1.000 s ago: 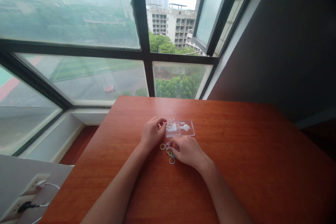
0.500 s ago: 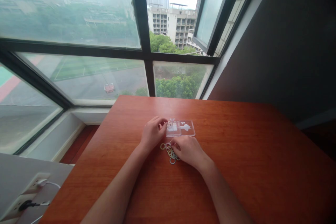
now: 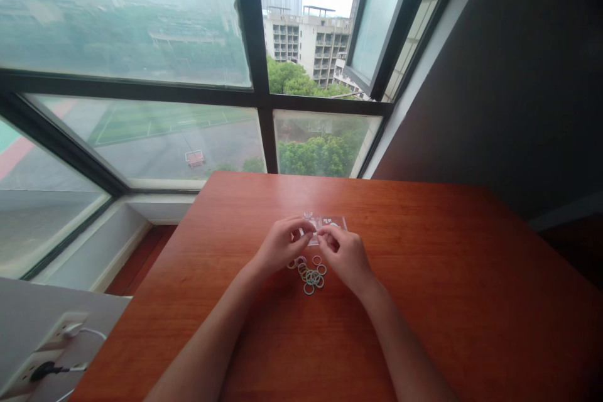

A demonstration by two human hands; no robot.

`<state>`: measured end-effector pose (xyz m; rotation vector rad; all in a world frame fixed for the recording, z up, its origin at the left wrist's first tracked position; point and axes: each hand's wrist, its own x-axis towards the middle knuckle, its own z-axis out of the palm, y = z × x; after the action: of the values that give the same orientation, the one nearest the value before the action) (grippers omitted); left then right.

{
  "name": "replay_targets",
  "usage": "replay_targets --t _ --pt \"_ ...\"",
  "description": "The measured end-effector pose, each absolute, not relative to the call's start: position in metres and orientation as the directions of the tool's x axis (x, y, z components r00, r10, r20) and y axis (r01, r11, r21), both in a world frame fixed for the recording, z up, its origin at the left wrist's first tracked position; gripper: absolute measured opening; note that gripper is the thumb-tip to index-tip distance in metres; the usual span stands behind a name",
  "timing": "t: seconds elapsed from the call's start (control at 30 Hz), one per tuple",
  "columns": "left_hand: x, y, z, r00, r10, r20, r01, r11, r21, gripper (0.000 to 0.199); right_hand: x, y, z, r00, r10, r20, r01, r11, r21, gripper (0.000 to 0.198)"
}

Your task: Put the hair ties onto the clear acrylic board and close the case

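Observation:
My left hand (image 3: pixel 284 244) is at the near left side of a small clear plastic box (image 3: pixel 340 222), its thumb and forefinger curved together. My right hand (image 3: pixel 347 252) comes in from the other side with its fingertips pinched. The two sets of fingertips nearly meet in front of the box; what sits between them is too small to make out. The box lies with its lid spread to the right, a white print on it, and the hands partly cover it. Just below the hands lies a loose cluster of small pastel rings (image 3: pixel 308 289), which look like thin hair ties.
Everything rests on a reddish-brown wooden table (image 3: pixel 447 282). Beyond its far edge stands a dark-framed window (image 3: pixel 266 138), with one pane (image 3: pixel 379 31) swung out. Wall sockets (image 3: pixel 66 333) with plugged-in cords are at the lower left.
My right hand has moved up from the rings to the box, uncovering more of the cluster. My left hand has shifted slightly right and nearer, its fingertips now beside those of my right hand.

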<state>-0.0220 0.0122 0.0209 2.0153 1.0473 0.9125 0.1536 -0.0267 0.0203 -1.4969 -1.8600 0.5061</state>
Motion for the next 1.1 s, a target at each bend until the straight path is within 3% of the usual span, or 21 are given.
replay_targets --t 0.37,0.6,1.1 --pt "-0.022 0.013 0.022 0.386 0.874 0.296 0.396 -0.446 0.803 0.012 0.155 -0.025 0.020 -0.033 0.953 0.300 0.685 0.240 -0.687 0.020" --pt "-0.030 0.019 0.011 0.199 0.903 0.380 0.635 -0.414 0.652 0.013 0.159 -0.024 0.017 -0.038 0.959 0.281 0.729 0.219 -0.648 0.018" --pt "-0.033 0.019 0.011 0.198 0.915 0.351 0.698 -0.383 0.605 0.011 0.161 -0.027 0.025 -0.197 0.980 -0.003 0.854 0.170 -0.491 0.013"
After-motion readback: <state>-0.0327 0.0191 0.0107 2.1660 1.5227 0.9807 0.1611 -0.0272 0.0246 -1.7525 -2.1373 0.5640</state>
